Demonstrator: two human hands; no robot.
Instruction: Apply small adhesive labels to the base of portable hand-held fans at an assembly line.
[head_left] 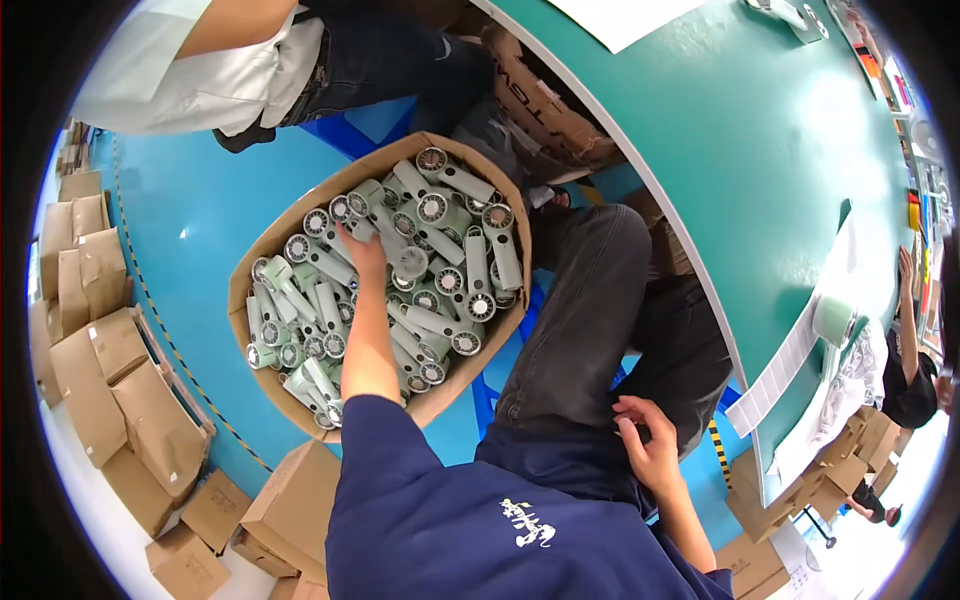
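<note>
A large open cardboard box (240, 320) stands to the left of my legs, filled with many pale green handheld fans (440, 240) lying in all directions. My left hand (366, 255) reaches down into the pile, its fingers closed around a fan handle near the middle; the fingertips are partly hidden among the fans. Over my right thigh, my right hand (650, 440) holds nothing, its fingers loosely bent and apart.
A green-topped table (720, 180) curves along the right, bearing a pale green fan (834, 320), a strip of white labels (785, 380) and clear plastic bags (860, 375). Cartons (150, 420) are stacked at left. Another person (330, 70) is beyond the box; others work at far right.
</note>
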